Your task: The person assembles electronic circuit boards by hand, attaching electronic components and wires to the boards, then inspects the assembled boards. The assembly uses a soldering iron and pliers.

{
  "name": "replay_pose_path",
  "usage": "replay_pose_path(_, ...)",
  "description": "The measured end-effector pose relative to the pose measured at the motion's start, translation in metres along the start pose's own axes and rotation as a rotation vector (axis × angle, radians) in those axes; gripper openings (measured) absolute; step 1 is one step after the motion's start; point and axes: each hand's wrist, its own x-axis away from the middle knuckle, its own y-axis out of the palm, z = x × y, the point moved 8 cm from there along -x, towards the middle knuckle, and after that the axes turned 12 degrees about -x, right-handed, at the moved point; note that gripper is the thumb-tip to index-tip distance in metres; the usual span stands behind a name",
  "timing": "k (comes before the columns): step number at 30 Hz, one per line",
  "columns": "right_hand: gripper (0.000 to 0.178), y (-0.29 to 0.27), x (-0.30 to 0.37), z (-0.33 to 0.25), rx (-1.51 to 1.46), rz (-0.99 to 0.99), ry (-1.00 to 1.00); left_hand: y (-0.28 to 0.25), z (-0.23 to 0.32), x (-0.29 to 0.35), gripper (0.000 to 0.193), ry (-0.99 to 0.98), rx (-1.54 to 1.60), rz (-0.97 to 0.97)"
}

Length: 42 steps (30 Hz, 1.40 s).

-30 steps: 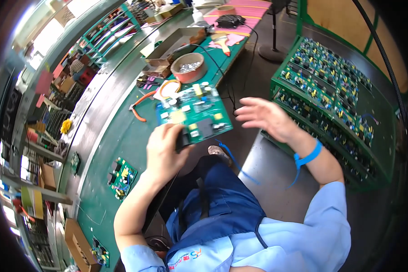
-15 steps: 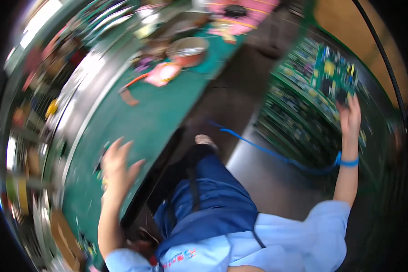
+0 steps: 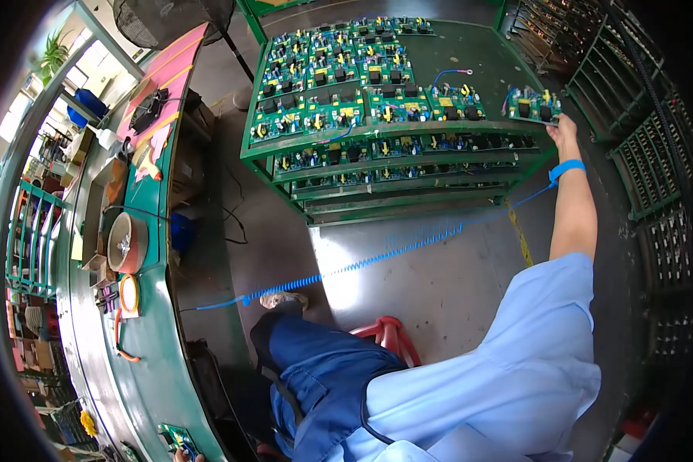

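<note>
My right hand (image 3: 564, 132) reaches far out, fingers closed on the near right corner of a green circuit board (image 3: 525, 105). That board is at the right end of a green rack's top shelf (image 3: 470, 58); whether it touches the shelf I cannot tell. Rows of similar populated boards (image 3: 339, 73) stand to its left. A blue wrist strap (image 3: 568, 171) circles my right wrist. At the lower left, only fingertips of my left hand (image 3: 189, 457) show, closed at the edge of another circuit board (image 3: 179, 437) over the green bench (image 3: 150, 385).
A coiled blue cord (image 3: 354, 266) stretches from the wrist strap to the bench. Lower rack shelves hold more boards (image 3: 408, 146). The bench carries a round container (image 3: 127, 242), a tape roll (image 3: 129, 294) and orange-handled tool (image 3: 119, 339). A red stool (image 3: 389, 335) stands by my legs; racks (image 3: 654, 154) line the right.
The view has swung toward the rack. My left hand, spread over the bench before, is now at a board near the lower edge. My right hand still holds its board, now level by the shelf.
</note>
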Motion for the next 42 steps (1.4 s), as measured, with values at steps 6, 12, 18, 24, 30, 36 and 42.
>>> replay_pose_path(6,0.029,0.026,0.001,0.029,0.106,-0.058,0.04,-0.005,0.015,-0.001,0.041,0.026,-0.124,-0.048)
replay_pose_path(12,0.043,0.034,-0.011,0.033,-0.05,0.023,0.048,-0.009,0.019,0.003,0.044,-0.016,-0.153,-0.064)
replay_pose_path(18,0.046,0.075,0.051,0.01,1.263,0.19,-0.795,-0.023,0.032,0.011,0.045,-0.07,0.024,-0.025)
replay_pose_path(24,0.038,0.108,0.058,0.06,1.245,-0.203,-0.687,-0.033,0.039,0.015,0.047,-0.111,0.209,0.005)
replay_pose_path(30,0.032,0.106,0.054,0.069,1.117,-0.208,-0.74,-0.063,0.05,0.012,0.048,-0.027,0.633,0.074)
replay_pose_path(36,0.028,0.096,0.055,0.068,1.144,-0.184,-0.782,-0.119,0.056,-0.018,0.044,-0.052,0.356,0.335)
replay_pose_path(42,0.027,0.102,0.059,0.063,1.128,-0.193,-0.767,-0.165,0.139,-0.074,0.049,0.096,0.343,0.471)
